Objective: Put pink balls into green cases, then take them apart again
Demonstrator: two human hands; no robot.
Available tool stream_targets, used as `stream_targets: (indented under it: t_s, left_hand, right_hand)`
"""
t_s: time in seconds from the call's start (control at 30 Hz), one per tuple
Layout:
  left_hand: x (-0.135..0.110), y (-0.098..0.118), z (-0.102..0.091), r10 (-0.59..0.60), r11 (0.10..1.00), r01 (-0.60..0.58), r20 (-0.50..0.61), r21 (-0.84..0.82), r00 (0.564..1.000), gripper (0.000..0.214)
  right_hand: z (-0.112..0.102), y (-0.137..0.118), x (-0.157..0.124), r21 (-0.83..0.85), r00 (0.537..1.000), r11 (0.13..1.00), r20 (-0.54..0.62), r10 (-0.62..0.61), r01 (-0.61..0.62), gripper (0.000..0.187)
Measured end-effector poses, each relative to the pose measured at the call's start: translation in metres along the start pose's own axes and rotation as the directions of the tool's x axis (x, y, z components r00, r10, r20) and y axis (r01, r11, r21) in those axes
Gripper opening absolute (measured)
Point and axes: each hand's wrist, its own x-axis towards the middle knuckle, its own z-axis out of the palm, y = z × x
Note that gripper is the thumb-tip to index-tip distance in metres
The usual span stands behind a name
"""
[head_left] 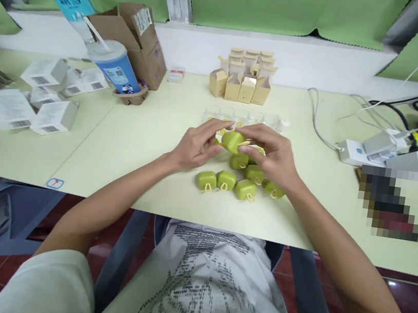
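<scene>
Holding a green case (231,141) in curled fingers (217,125), the left hand (196,144) and right hand (277,154) seem to share it; a slackened pinch could drop it.

A small, smooth green box with round corners (230,141) is held up by the fingers of the left hand (193,148) and the right hand (277,154). Its thin yellow loop (245,143) sticks out to the right. More green boxes like it sit on the table (172,193). Three make a row at the front: a left box (206,179), a middle box (226,179) and a right box (245,187). Their yellow loops face the person. Behind them, a back box (238,161) and a shaded box (255,173) sit close together. The right hand partly hides a side box (273,189).
</scene>
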Motion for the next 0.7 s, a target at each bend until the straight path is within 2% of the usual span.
stream_targets:
  t_s: [0.1,0.2,0.3,0.37,0.47,0.53,0.6,0.7]
  left_hand:
    - [0.002,0.009,0.006,-0.028,0.998,0.027,-0.031,-0.048,0.999,0.060]
    - [0.005,0.016,0.008,-0.041,0.999,0.041,-0.133,0.000,0.990,0.049]
    - [0.006,0.020,0.008,0.039,0.993,-0.017,-0.185,0.121,0.982,0.047]
    - [0.004,0.021,0.009,0.096,0.977,-0.053,-0.202,0.207,0.975,0.047]
    - [0.003,0.024,0.012,0.128,0.968,-0.072,-0.226,0.241,0.966,0.042]
    - [0.004,0.026,0.013,0.156,0.965,-0.100,-0.225,0.244,0.962,0.036]
    - [0.005,0.027,0.013,0.194,0.954,-0.136,-0.204,0.265,0.960,0.030]
    - [0.005,0.028,0.014,0.208,0.946,-0.156,-0.166,0.284,0.964,0.026]
  right_hand:
    - [0.001,-0.004,0.000,0.225,0.989,0.967,-0.058,0.134,-0.117,0.041]
    - [0.005,-0.009,-0.003,0.220,0.978,0.961,-0.083,0.191,-0.169,0.042]
    - [0.011,-0.017,-0.006,0.042,0.975,0.986,-0.150,0.166,-0.162,0.043]
    - [0.015,-0.020,-0.008,-0.135,0.987,0.987,-0.146,0.066,-0.086,0.044]
    - [0.021,-0.020,-0.011,-0.363,0.988,0.930,-0.111,-0.106,0.059,0.042]
    - [0.024,-0.018,-0.014,-0.449,0.979,0.886,-0.105,-0.177,0.112,0.043]
    - [0.026,-0.016,-0.016,-0.505,0.977,0.854,-0.086,-0.195,0.126,0.044]
    - [0.028,-0.013,-0.019,-0.573,0.987,0.813,-0.036,-0.155,0.106,0.045]
